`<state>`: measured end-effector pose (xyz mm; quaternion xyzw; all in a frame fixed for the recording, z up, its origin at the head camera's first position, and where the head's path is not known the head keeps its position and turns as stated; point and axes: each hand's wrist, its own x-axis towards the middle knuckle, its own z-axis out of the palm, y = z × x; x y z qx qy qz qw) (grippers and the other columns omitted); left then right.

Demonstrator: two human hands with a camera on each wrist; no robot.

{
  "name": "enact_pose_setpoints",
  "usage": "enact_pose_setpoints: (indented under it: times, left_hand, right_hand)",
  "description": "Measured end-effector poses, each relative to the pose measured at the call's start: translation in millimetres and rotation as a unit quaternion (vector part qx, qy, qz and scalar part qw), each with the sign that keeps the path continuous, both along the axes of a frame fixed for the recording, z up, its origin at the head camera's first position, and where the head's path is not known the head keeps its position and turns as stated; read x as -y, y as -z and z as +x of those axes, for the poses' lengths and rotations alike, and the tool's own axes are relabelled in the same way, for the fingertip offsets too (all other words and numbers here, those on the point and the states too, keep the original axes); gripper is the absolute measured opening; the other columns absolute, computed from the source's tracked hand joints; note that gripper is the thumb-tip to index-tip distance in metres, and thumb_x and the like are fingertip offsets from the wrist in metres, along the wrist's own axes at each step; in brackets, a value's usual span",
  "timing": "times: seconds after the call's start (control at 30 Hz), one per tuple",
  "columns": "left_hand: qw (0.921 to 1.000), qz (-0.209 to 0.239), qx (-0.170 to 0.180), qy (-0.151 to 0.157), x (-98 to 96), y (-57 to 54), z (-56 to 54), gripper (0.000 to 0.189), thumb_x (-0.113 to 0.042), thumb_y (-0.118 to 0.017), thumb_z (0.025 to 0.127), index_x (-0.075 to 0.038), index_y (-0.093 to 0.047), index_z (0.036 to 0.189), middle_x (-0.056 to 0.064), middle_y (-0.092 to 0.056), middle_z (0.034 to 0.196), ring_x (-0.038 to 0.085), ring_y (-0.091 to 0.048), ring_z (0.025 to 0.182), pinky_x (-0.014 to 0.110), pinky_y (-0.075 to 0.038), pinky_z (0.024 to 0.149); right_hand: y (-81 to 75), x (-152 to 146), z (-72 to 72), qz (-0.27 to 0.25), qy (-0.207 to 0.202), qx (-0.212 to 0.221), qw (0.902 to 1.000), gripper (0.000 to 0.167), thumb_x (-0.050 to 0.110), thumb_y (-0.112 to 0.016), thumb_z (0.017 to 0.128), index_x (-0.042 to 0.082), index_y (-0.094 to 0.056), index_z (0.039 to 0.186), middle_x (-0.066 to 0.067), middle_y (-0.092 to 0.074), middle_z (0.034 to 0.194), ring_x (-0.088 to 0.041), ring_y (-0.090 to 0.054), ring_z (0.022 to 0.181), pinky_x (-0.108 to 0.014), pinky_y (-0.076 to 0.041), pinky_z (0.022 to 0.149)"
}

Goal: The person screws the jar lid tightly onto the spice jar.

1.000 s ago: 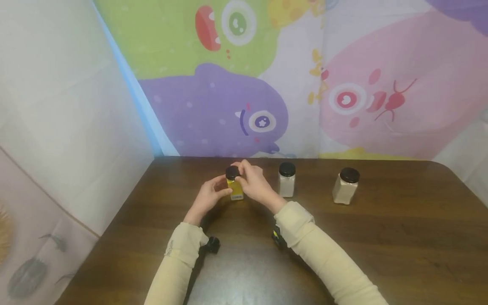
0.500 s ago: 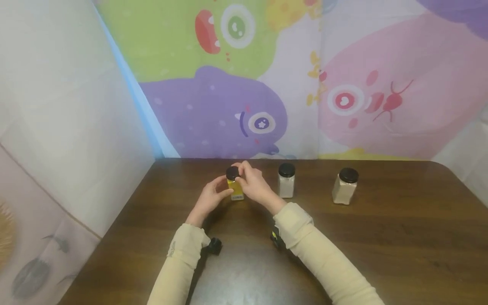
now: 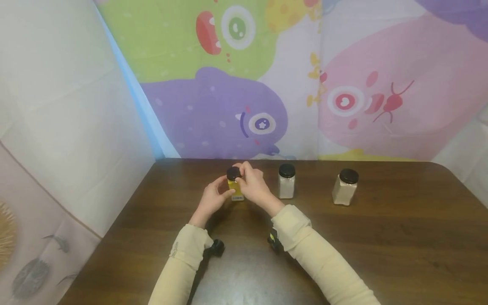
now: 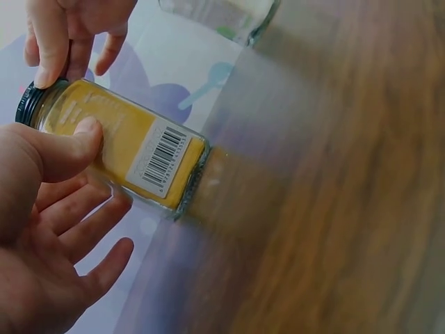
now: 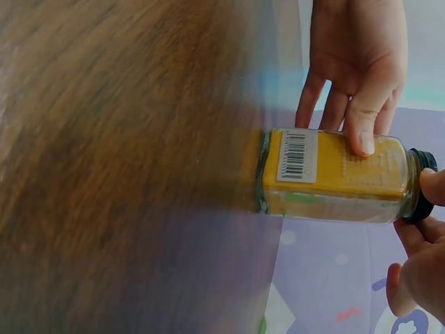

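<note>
A square glass jar of yellow powder [image 3: 235, 189] stands upright on the table, capped with a black lid [image 3: 233, 173]. My left hand [image 3: 212, 197] grips the jar's body from the left, its thumb pressed on the near face beside a barcode label [image 4: 162, 158]. From the right, my right hand [image 3: 254, 184] pinches the black lid between thumb and fingers; in the right wrist view the thumb lies against the lid's edge [image 5: 423, 184]. The lid sits on the jar's neck. Part of the jar's right side is hidden behind my right hand in the head view.
Right of my hands stands a jar of white powder [image 3: 286, 186] with a black lid. Farther right is a jar of off-white contents [image 3: 344, 192], also black-lidded. The brown wooden table [image 3: 381, 241] ends at a cartoon-printed cloth [image 3: 213, 110] behind; a pale cloth wall [image 3: 76, 106] borders the left.
Both hands stay on the jar and its lid with hardly any visible motion. The head view has shifted very slightly.
</note>
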<state>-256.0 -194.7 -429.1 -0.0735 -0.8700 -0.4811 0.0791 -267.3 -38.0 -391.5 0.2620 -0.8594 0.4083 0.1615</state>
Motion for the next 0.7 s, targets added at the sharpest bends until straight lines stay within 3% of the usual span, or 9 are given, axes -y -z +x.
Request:
enact_pose_setpoints:
  times: [0.17,0.3,0.43,0.53,0.63,0.7]
  left_hand:
    - [0.9997,0.021,0.008,0.004,-0.3,-1.4,-1.3,0.051,-0.018,-0.069,0.081,-0.004,-0.050,0.127,0.016,-0.057,0.123,0.030,-0.055,0.110,0.041,-0.045,0.093]
    - [0.9981,0.050,0.031,0.017,1.0,-1.8,-2.2,0.053,-0.020,-0.070,0.080,-0.007,-0.049,0.128,0.014,-0.055,0.126,0.029,-0.052,0.115,0.042,-0.042,0.096]
    - [0.9955,0.060,0.049,0.054,5.5,-4.6,-0.5,0.058,-0.019,-0.069,0.081,-0.008,-0.044,0.132,0.014,-0.050,0.132,0.031,-0.048,0.119,0.045,-0.039,0.098]
    - [0.9935,0.062,0.057,0.076,9.1,-16.0,5.0,0.061,-0.015,-0.066,0.083,-0.005,-0.037,0.136,0.018,-0.045,0.134,0.035,-0.044,0.122,0.049,-0.035,0.101]
    - [0.9939,0.064,0.051,0.074,17.8,-23.4,6.5,0.058,-0.011,-0.063,0.085,-0.003,-0.037,0.136,0.019,-0.044,0.135,0.035,-0.043,0.123,0.048,-0.034,0.102]
    - [0.9962,0.060,0.032,0.054,23.5,-25.8,6.2,0.050,-0.009,-0.061,0.086,-0.002,-0.042,0.132,0.018,-0.048,0.132,0.033,-0.046,0.121,0.046,-0.037,0.100]
  right_hand:
    - [-1.1,-1,-0.6,-0.005,-0.005,-0.001,1.0000,0.023,0.004,-0.062,0.082,0.008,-0.039,0.084,-0.016,-0.066,0.098,-0.033,-0.059,0.088,-0.046,-0.040,0.087]
    - [-1.7,-6,-3.2,-0.018,-0.036,0.011,0.9991,0.018,0.002,-0.059,0.085,0.007,-0.043,0.092,-0.011,-0.059,0.121,-0.029,-0.058,0.106,-0.040,-0.046,0.089]
    - [-3.8,-13,-2.1,-0.023,-0.070,0.029,0.9969,0.020,0.001,-0.055,0.087,0.006,-0.046,0.104,-0.012,-0.050,0.132,-0.028,-0.048,0.120,-0.040,-0.042,0.096]
    - [-6.3,-20,0.5,-0.027,-0.076,0.029,0.9963,0.023,0.003,-0.055,0.088,0.006,-0.047,0.109,-0.012,-0.049,0.134,-0.028,-0.046,0.122,-0.040,-0.039,0.099]
    - [-9.9,-31,4.0,-0.042,-0.079,0.024,0.9957,0.023,0.005,-0.055,0.088,0.006,-0.050,0.110,-0.011,-0.050,0.133,-0.027,-0.047,0.121,-0.040,-0.037,0.101]
    - [-13.5,-39,7.6,-0.060,-0.081,0.027,0.9945,0.021,0.006,-0.056,0.088,0.005,-0.052,0.109,-0.009,-0.051,0.131,-0.026,-0.049,0.119,-0.039,-0.038,0.101]
